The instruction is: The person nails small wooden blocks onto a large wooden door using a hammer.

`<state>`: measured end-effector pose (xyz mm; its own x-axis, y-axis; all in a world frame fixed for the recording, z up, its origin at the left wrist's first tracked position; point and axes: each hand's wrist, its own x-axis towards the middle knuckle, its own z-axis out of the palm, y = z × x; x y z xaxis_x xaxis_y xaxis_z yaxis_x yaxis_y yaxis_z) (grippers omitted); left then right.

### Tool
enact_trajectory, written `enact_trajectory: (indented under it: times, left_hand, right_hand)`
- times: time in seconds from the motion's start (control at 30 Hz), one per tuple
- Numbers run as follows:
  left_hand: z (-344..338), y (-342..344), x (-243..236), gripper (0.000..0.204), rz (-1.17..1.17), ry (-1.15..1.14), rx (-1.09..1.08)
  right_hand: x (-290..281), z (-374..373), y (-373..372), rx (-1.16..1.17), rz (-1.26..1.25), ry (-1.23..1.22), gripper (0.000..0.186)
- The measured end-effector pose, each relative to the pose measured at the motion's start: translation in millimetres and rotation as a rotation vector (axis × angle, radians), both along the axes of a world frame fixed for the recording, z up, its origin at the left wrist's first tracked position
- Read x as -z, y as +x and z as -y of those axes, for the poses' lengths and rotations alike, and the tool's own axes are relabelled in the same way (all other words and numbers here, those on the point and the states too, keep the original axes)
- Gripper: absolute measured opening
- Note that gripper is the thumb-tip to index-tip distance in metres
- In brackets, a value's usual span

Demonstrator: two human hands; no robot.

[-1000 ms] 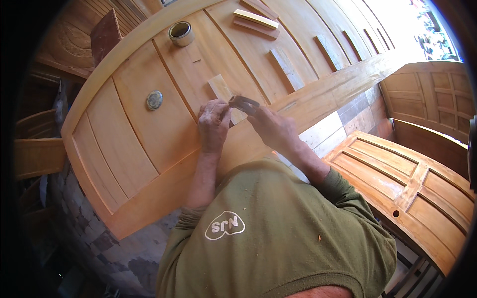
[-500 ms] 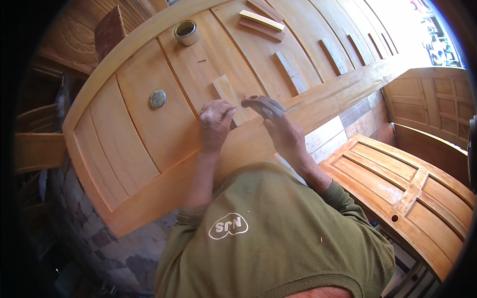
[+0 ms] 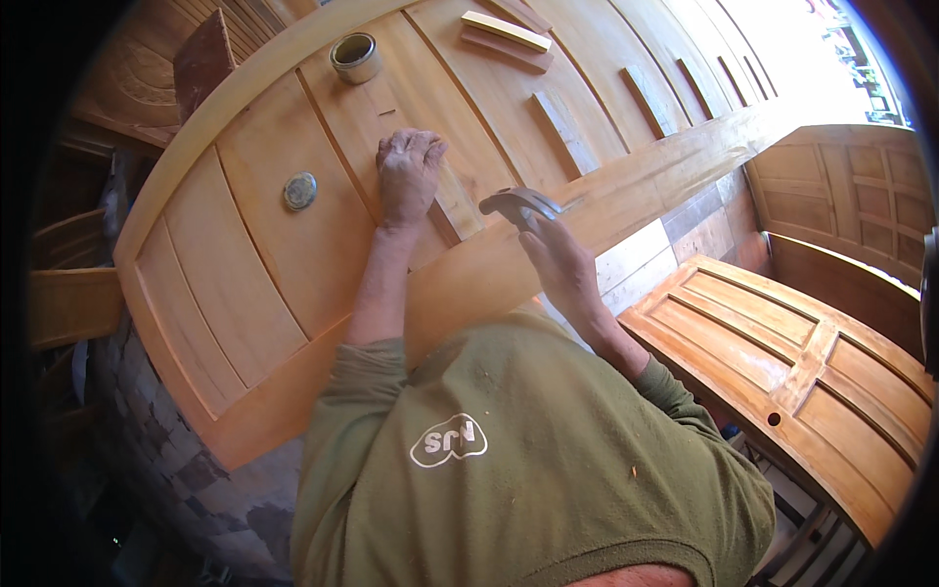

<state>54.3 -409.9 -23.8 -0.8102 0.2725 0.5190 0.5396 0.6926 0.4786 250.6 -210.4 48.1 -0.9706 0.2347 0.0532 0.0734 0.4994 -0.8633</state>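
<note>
Workpiece & tools, seen from above. Container: an open, round metal tin w/ a pale rim (image 3: 357, 68) stands upright on the large, light-brown wooden door w/ grooved panels (image 3: 264, 210); its interior is dark, contents can't be told. Nearer the door's L end lies a flat, round, greyish metal disc (image 3: 300, 191), lid-like, well apart from the tin.

Hammer: the dark grey metal claw hammer (image 3: 518, 203) shows a curved head, approx. level w/ the door's near rail, blunt face to the L, claw to the R; most of its handle is hidden. The R hand (image 3: 559, 256) is wrapped round it.

Strip: a short, straight, pale wooden strip (image 3: 455, 210) lies on the door btw. the hands, its near end by the rail, one long side in dark shadow. The L hand (image 3: 408, 171) covers its far end, fingers bent & drawn together; can't tell if anything is pinched in them. Just beyond is a short, thin, dark sliver (image 3: 387, 112), material unclear.

Farther R: similar brown wooden strips (image 3: 569, 137), spaced along the rail; a small group of loose wooden sticks (image 3: 506, 34); & a glossy orange-brown panelled door (image 3: 743, 318) w/ a round hole.
</note>
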Motion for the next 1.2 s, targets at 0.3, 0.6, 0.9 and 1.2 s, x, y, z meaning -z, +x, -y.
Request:
enact_trajectory:
  times: [0.3,0.6,0.9,1.2]
  left_hand:
    - [3,3,1,0.019,0.006,-0.01,-0.003]
    - [-2,16,-3,0.017,-0.009,-0.063,-0.148]
    - [1,21,-4,0.018,-0.009,-0.094,-0.16]
    - [30,23,-11,0.018,0.079,0.034,-0.14]
  right_hand:
    - [-7,7,1,-0.031,0.195,-0.006,0.034]
    - [-5,6,-2,0.0,0.262,-0.05,0.037]
    - [-4,3,-4,-0.021,0.298,-0.036,0.035]
    - [5,-3,7,0.014,0.272,-0.065,0.036]
